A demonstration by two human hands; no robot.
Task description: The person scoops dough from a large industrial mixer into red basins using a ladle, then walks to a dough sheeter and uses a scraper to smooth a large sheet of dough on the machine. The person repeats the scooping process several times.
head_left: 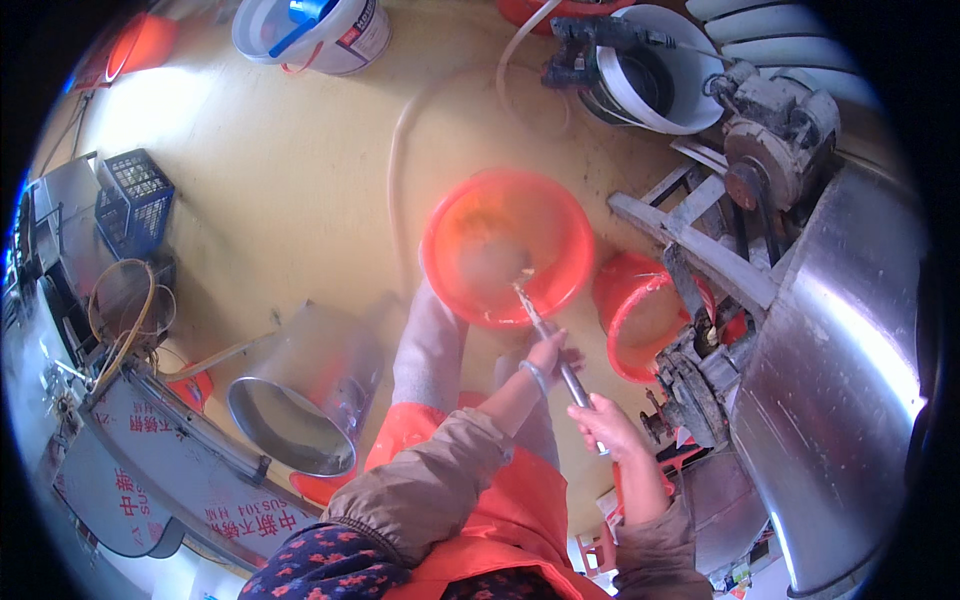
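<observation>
A long metal rod [572, 384] slants down into a red basin [437, 290] in front of me. Its lower tip is coated with pale, clumpy stuff and sits inside the basin's near right side. My right hand [612, 428] is closed around the upper end of the rod. Farther down, my left hand [550, 354] wraps the rod near the basin's rim, with a pale bracelet at the wrist. Haze blurs the basin's contents, which look yellowish and greyish.
A red bucket [620, 350] stands right of the basin, beside a machine with a motor [780, 140] and a steel sheet [840, 380]. A metal pot [340, 375] leans at left. A hose [396, 180], white tub [345, 45] and blue crate [135, 200] lie beyond.
</observation>
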